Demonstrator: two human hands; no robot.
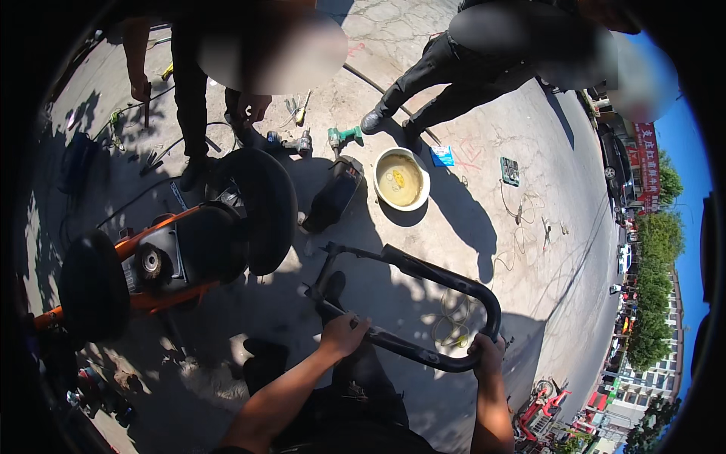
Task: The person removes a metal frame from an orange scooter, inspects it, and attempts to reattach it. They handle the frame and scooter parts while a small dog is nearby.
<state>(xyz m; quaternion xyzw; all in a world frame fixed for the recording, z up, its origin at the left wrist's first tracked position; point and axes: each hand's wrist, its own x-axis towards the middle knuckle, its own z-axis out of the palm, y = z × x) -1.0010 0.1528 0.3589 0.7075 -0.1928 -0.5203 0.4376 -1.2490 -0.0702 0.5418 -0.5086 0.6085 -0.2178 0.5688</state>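
A black bent-tube metal frame [454,281], roughly U-shaped with a crossbar at its left end, is held above the ground in front of me. My left hand [345,335] is closed around its near tube, left of the middle. At the rounded right end, my right hand [488,354] grips the tube, fingers wrapped round it. Scuffs show along the near tube. What the frame belongs to cannot be told.
Left of me lies an orange-and-black wheeled machine [170,261]. Beyond the frame are a basin [380,193] of cloudy liquid, a green power tool [346,136] and a tool case [510,171]. Two people stand opposite. A red vehicle [538,412] is at lower right.
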